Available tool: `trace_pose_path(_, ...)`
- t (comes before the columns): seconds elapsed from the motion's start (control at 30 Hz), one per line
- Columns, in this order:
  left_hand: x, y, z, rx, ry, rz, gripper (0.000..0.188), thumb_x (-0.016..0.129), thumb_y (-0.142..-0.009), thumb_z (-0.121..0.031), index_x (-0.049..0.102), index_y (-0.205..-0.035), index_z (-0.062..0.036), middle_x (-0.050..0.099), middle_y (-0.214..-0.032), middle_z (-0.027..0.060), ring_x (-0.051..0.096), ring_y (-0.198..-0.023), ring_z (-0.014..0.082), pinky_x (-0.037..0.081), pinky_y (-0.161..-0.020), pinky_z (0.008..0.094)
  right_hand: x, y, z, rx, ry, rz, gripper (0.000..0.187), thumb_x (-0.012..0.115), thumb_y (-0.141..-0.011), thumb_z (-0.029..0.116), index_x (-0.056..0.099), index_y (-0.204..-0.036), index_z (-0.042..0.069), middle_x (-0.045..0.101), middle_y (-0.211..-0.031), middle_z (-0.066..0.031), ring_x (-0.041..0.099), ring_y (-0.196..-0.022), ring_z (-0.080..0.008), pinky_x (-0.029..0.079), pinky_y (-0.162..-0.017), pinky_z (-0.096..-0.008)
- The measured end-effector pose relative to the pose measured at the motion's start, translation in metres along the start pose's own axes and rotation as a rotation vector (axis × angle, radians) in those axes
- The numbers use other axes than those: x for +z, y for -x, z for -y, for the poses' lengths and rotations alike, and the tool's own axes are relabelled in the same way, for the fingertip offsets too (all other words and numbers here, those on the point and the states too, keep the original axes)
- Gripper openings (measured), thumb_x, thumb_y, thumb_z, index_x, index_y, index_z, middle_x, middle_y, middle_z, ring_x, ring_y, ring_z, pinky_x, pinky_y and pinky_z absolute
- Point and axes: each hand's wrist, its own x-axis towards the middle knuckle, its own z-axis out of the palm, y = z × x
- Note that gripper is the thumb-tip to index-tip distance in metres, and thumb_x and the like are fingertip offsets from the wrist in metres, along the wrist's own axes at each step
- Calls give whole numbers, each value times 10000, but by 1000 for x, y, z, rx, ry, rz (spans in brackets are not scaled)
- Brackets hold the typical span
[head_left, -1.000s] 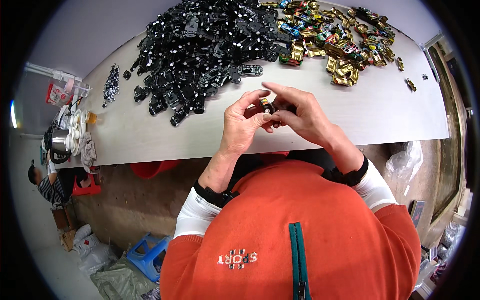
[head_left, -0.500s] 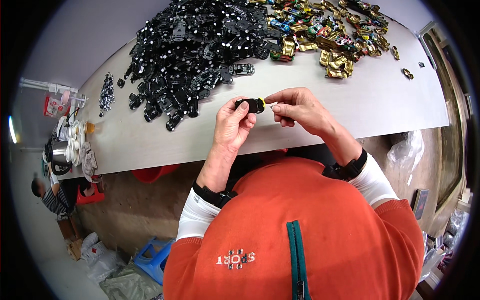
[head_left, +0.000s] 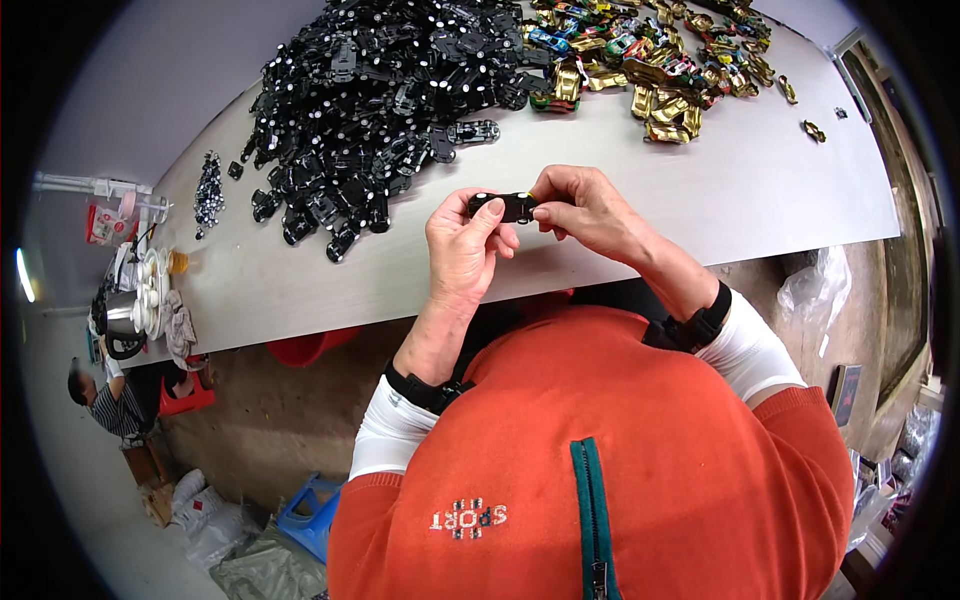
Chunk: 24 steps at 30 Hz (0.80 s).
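Between my two hands, above the near part of the table, is a small toy car [head_left: 514, 208] with its black underside up. A bit of yellow shows at its right end. My left hand [head_left: 465, 235] is closed round the left end, thumb lying across the black base. Pinched at the right end, my right hand [head_left: 580, 208] has its thumb and forefinger on the car; whether a small part sits between those fingertips is hidden. A large heap of black toy car bases [head_left: 370, 110] with white wheels lies just beyond my left hand.
Gold and coloured toy car bodies [head_left: 665, 105] are piled at the back right of the pale table [head_left: 780, 190]. Small silvery parts [head_left: 208, 195] lie at the left. A kettle [head_left: 125, 325] and a tray with cups stand at the table's left end, near a seated person [head_left: 105, 400].
My right hand has moved left, from just beside the car onto its right end. The small light piece seen at its fingertips no longer shows. My left hand keeps its hold.
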Motion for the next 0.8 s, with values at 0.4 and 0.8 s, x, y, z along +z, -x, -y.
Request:
trace_pose_path(0.4,-8,-9,3,-115,-22,-108,119,660,-823,-37,558,-863,9,609,-738,89,533,-472,131,402,-393,222,-6,2,-10,220,-370,73,146,555,-879,74,590,-963,-41,601,-750,-37,543,-622,-73,438,-523,-203)
trace_pose_path(0.8,4,-5,11,-3,65,-23,211,573,-909,-133,563,-1068,6,614,-851,60,583,-735,141,482,-638,269,4,-2,-16,280,-299,180,86,611,-857,95,601,-883,13,606,-695,-48,545,-568,-85,420,-479,-200)
